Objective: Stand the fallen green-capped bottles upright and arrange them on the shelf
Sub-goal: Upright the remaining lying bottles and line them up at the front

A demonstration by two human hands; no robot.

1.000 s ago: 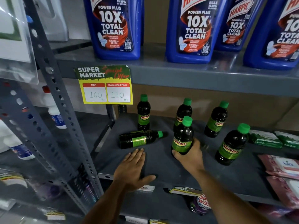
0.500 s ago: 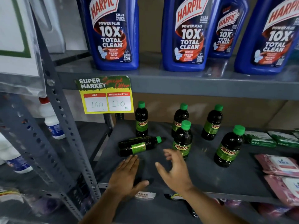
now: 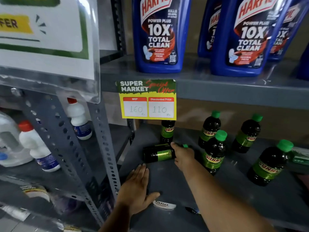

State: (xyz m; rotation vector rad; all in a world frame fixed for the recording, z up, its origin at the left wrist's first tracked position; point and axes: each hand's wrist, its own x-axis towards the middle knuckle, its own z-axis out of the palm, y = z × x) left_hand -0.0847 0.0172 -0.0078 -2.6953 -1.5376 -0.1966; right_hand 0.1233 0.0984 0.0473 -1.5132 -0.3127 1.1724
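One green-capped bottle [image 3: 158, 153] lies on its side on the grey shelf [image 3: 175, 183], cap pointing right, just in front of an upright bottle [image 3: 167, 132] partly hidden behind the price tag [image 3: 147, 99]. The right hand [image 3: 184, 156] reaches across and rests over the fallen bottle's neck end, fingers curled onto it, though whether the grip has fully closed cannot be told. The left hand [image 3: 136, 190] lies flat and released, palm down, near the shelf's front edge. Four more dark bottles (labelled SUNNY) stand upright to the right, the nearest [image 3: 214, 154] just beside the right wrist. Blue cleaner bottles [image 3: 158, 34] stand on the shelf above.
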